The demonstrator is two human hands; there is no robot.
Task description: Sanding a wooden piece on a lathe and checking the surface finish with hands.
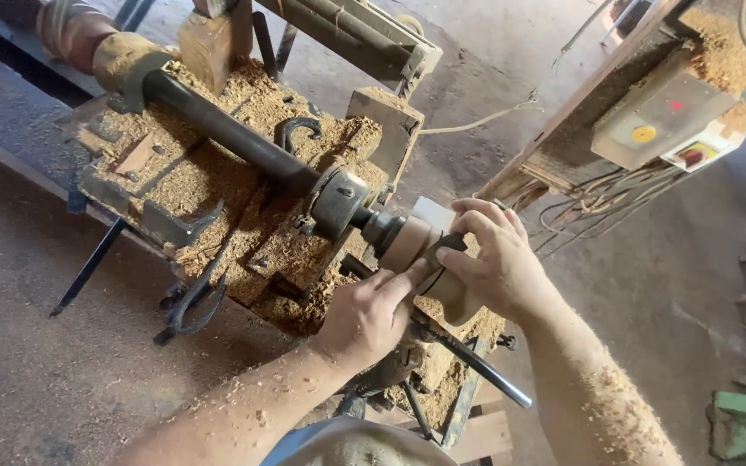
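Sawdust everywhere: coarse tan shavings heaped over the lathe bed (pixel 218 185), a rough block-and-plank frame, grimy, with dark bent metal hooks hanging off its near edge. Long black steel shaft (pixel 226 129) runs diagonally from a dust-caked collar at upper left down into a grey metal bearing housing (pixel 338 200), round, scuffed, with a bolt on its face. Square wooden block (pixel 386 125) stands just behind the housing, raw grain, chips on top. Out of the housing comes a short dark spindle, then the workpiece (pixel 412 246): pale turned wood, smooth, stepped cylinder flaring to a fatter rounded body toward lower right. Left hand (pixel 369 315) comes up from below, fingers curled closed around a dark tool handle, thumb laid along the wood surface; forearm dusted with fine chips. Thin dark steel rod (pixel 477 367) sticks out below the hands toward lower right, polished end, apparently part of the same tool, though I can't confirm the link under the hand. Right hand (pixel 494 263) sits on top of the workpiece, fingers bent and pinching the dark tool end against the wood; forearm heavily coated in sawdust. Farther right, well apart, a boxy beige switch unit (pixel 662 116) with coloured round buttons, shavings piled on top, loose cables trailing beneath. Packed dirt floor, gritty.
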